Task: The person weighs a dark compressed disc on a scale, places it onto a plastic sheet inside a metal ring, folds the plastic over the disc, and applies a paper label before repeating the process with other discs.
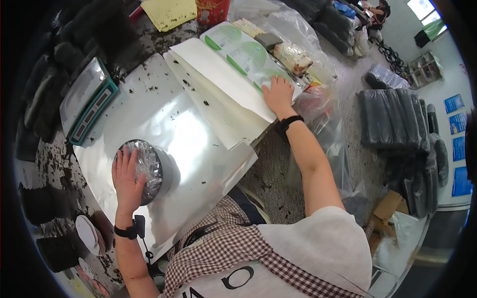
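Observation:
My left hand (127, 178) lies flat, fingers extended, on the crinkled clear plastic film (149, 173) over the top of a round dark tub (166, 175). That tub stands on a shiny silvery sheet (149, 108) strewn with dark crumbs. My right hand (278, 93) rests, fingers spread, on the end of a green-and-white printed plastic pack (242, 52). Beneath the pack is a stack of white paper sheets (223, 89) with dark flecks on it. A teal digital scale (93, 111) with a metal pan stands left of the tub.
Black wrapped bundles (391, 119) are piled at the right, and more dark bundles line the far left. Yellow sheets (169, 13) and a red bucket (211, 11) stand at the back. Round paper discs (87, 234) lie at the lower left. Another person (379, 16) is at the far upper right.

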`<state>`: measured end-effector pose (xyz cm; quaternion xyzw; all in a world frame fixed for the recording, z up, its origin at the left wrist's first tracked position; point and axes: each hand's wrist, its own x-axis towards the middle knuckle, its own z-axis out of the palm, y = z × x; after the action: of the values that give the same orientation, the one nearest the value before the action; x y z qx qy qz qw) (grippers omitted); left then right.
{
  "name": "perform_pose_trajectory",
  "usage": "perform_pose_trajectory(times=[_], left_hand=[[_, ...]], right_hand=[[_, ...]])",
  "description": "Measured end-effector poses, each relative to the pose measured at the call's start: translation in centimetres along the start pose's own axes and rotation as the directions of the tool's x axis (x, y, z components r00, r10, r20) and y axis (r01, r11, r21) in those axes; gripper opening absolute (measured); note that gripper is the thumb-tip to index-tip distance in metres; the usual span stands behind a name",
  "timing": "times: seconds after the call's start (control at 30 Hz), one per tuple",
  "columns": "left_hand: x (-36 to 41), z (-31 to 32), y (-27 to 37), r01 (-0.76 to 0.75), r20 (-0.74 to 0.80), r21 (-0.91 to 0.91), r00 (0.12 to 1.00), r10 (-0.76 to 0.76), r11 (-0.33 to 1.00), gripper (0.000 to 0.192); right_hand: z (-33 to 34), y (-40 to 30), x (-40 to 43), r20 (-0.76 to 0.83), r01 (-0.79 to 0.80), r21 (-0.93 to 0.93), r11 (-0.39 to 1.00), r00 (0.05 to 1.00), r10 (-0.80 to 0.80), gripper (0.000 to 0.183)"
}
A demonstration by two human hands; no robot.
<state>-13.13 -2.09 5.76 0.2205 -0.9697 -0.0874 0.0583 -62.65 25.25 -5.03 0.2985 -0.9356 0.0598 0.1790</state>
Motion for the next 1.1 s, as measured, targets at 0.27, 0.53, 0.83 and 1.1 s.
perform_pose_trajectory(times=[0.27,0.53,0.83,1.1], left_hand=[[-0.2,-0.1,0.1,0.018,-0.005,-0.034,1.0,-0.018,0.999,0.068],[0.4,-0.7,0.5,0.045,0.01,-0.048,0.999,-0.045,0.998,0.07],[0.3,-0.7,0.4,0.033,0.002,-0.036,0.999,-0.033,0.999,0.071],[0.1,-0.5,0.2,0.046,0.018,-0.057,0.999,-0.045,0.997,0.07]], right_hand=[[-2.8,1.5,5.0,0.282,-0.263,0.15,0.953,0.935,0.213,0.074],[-4.6,1.1,6.4,0.318,-0.105,0.671,0.734,0.935,-0.156,0.053],[-7.2,3.3,9.7,-0.077,0.026,-0.084,0.996,0.996,-0.033,0.029],[-2.7,2.6,5.4,0.265,-0.134,-0.008,0.991,0.955,0.132,0.048]])
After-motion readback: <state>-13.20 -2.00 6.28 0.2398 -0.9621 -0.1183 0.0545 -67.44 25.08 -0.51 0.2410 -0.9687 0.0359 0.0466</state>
